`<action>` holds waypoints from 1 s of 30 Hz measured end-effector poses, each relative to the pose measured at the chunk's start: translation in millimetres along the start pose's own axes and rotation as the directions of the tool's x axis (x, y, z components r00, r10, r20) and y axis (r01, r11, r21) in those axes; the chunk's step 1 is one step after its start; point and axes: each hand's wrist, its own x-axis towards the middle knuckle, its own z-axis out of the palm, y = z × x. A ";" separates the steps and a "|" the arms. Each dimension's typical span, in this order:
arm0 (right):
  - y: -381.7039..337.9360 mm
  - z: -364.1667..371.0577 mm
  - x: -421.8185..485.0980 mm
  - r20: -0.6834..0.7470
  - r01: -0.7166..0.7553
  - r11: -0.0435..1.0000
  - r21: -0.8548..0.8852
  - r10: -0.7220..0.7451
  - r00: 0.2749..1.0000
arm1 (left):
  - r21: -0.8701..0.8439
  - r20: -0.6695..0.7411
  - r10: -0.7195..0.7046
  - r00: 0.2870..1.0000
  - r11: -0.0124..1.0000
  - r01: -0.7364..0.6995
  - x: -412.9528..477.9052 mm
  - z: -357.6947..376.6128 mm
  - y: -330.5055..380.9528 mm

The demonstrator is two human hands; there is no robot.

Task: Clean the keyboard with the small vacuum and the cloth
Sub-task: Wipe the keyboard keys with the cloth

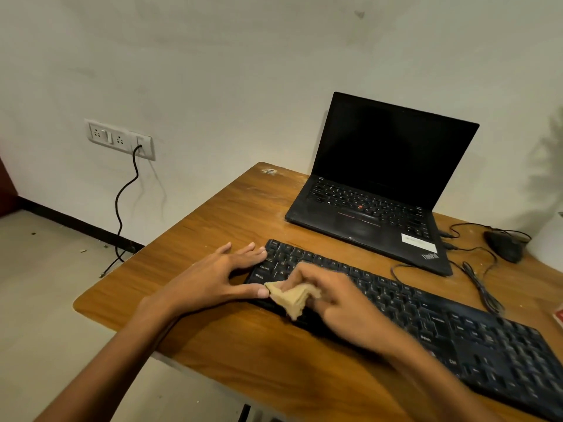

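A black full-size keyboard (426,312) lies slantwise across the wooden table (231,226). My right hand (332,300) grips a folded beige cloth (291,298) and holds it against the keys at the keyboard's left end. My left hand (213,277) lies spread and flat at that left end, fingers touching the top corner and thumb against the near edge, next to the cloth. No small vacuum shows in the head view.
An open black laptop (374,190) with a dark screen stands behind the keyboard. A black mouse (504,245) and loose cables (475,278) lie at the right. A wall socket (120,138) with a hanging black cord is at the left. Something red (559,316) peeks in at the right edge.
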 end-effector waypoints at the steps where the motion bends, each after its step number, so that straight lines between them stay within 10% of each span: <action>1: 0.8 -7.8 4.0 -0.037 -0.013 0.999 0.035 0.014 0.999 | -0.020 0.014 0.004 1.000 1.000 -0.004 -1.4 -4.1 4.2; 5: 5.7 -18.4 26.5 -0.189 -0.030 0.992 -0.122 0.007 0.982 | -0.086 0.001 0.040 0.999 0.996 -0.040 4.9 -17.1 19.2; 13: -16.9 7.8 -2.9 0.159 0.108 0.992 -0.070 -0.096 0.983 | -0.005 0.024 0.119 0.993 0.993 -0.119 22.6 -10.2 4.0; 19: 2.6 -2.8 23.0 0.004 0.153 0.953 -0.262 -0.157 0.988 | -0.015 0.030 0.119 0.993 0.993 -0.118 22.1 -6.6 -0.6; 26: -5.8 -64.8 -6.9 0.162 -0.091 0.877 -0.472 0.188 0.969 | -0.024 0.040 0.118 0.992 0.993 -0.117 23.0 -6.4 -1.0; 30: -24.9 -26.7 21.9 0.129 0.108 0.928 -0.357 -0.065 0.989 | -0.026 0.034 0.125 0.992 0.992 -0.125 22.1 -6.4 -1.7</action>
